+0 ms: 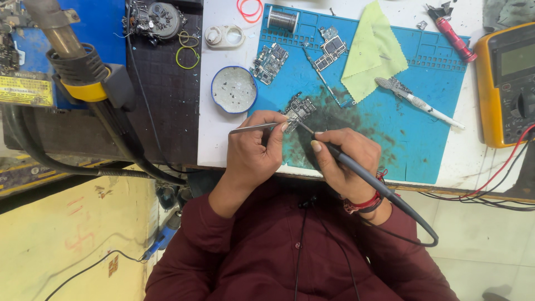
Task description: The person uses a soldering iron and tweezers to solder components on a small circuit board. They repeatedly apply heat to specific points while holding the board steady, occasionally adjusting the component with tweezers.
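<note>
My left hand (pixel 254 149) pinches metal tweezers (pixel 251 129) whose tips reach a small circuit board (pixel 299 109) lying on the blue work mat (pixel 412 150). With my right hand (pixel 344 160) I grip a dark soldering iron (pixel 356 170); its thin tip touches the same board from the right. The iron's cable (pixel 418 226) runs back past my wrist, which wears red threads. Dark stains mark the mat around the board.
On the mat lie other circuit boards (pixel 270 62), a yellow-green cloth (pixel 374 51), a brush (pixel 415 101) and a solder spool (pixel 282 20). A round blue-rimmed tin (pixel 233 89) sits left of the mat. A yellow multimeter (pixel 507 83) stands right, a hot-air gun (pixel 75 61) left.
</note>
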